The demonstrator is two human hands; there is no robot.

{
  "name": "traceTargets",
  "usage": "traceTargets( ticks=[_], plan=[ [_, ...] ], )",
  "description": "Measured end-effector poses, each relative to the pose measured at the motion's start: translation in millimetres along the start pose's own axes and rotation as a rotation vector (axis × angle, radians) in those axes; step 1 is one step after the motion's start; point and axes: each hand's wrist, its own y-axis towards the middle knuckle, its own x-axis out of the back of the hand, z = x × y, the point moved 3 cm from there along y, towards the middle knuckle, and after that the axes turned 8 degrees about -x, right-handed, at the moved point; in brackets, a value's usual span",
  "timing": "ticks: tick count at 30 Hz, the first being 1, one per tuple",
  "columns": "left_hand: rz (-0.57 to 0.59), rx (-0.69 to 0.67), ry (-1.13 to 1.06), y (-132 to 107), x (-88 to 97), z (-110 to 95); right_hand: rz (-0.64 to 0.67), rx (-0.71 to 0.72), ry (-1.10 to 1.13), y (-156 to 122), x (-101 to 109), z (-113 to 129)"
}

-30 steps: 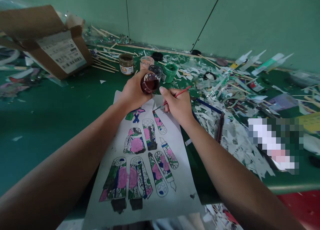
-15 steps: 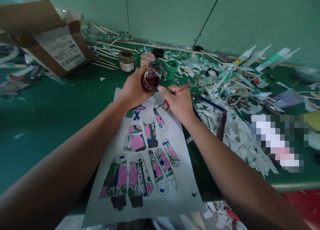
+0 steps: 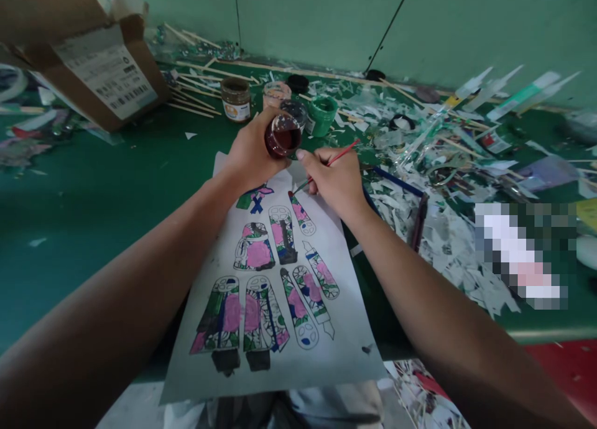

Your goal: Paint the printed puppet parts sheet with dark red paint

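Note:
My left hand (image 3: pixel 249 155) is wrapped round a small open jar of dark red paint (image 3: pixel 282 135), held tilted above the top edge of a white sheet (image 3: pixel 280 360). The sheet carries coloured garment-shaped drawings in pink, green and blue. My right hand (image 3: pixel 333 181) pinches a thin red-handled paintbrush (image 3: pixel 332 163). Its tip rests on the upper strip drawing, just below the jar.
Behind the hands stand a brown jar (image 3: pixel 236 99), a pink jar (image 3: pixel 276 94) and a green jar (image 3: pixel 320 115). A cardboard box (image 3: pixel 88 62) sits at the far left. Paper scraps (image 3: pixel 448 242), sticks and plastic wrappers cover the green table to the right.
The brush tip has come down from beside the jar onto the upper strip drawing. The jar stays held in my left hand, and the view has dipped slightly.

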Motion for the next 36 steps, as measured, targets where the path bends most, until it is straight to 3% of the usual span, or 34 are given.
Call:
traceTargets(
  ticks=[18, 22, 26, 33, 36],
  plan=[
    [0.005, 0.004, -0.027, 0, 3.6, -3, -0.015, -0.005, 0.022, 2, 0, -3],
    [0.015, -0.064, -0.041, -1, 4.5, -9, -0.103, 0.037, 0.175, 6, 9, -3],
    [0.023, -0.128, -0.034, -2, 4.8, -13, -0.177, 0.114, 0.143, 4, 18, 5],
    [0.003, -0.18, -0.048, -2, 5.2, -15, -0.068, 0.128, 0.118, -2, 14, 12],
    [0.005, -0.172, -0.045, -2, 4.8, -14, -0.097, 0.152, 0.152, -2, 16, 12]
  ],
)
